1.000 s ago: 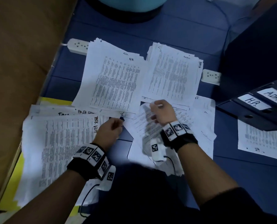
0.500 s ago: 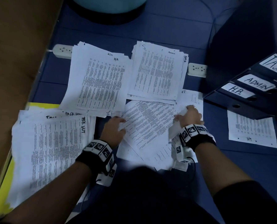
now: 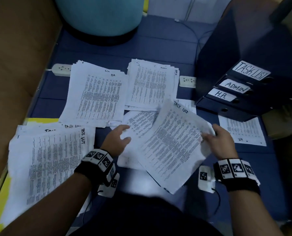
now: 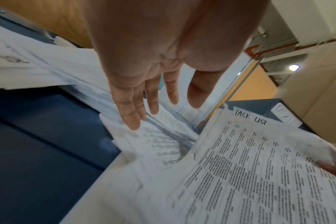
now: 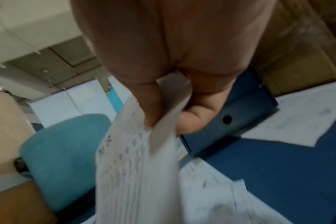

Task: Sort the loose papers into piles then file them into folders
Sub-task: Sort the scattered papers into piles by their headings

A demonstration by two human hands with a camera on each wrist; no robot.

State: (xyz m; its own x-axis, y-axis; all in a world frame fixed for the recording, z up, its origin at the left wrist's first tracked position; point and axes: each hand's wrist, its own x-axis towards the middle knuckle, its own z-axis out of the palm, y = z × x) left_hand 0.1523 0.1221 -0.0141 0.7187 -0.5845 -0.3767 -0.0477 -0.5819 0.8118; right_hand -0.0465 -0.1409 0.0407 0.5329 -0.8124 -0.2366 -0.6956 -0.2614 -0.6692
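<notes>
While three sorted piles, task list [image 3: 46, 160], HR [image 3: 97, 97] and admin [image 3: 152, 86], lie on the blue floor [image 3: 159, 48] and the labelled binders [image 3: 227, 92] await filing, the right hand [image 3: 222, 143] pinches a task-list sheet [image 3: 172, 147] above the unsorted papers [image 3: 136, 121], the left hand [image 3: 118, 140] spread loosely.

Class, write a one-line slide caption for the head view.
Right hand lifts a Task List sheet above three sorted piles; left hand open.
</notes>
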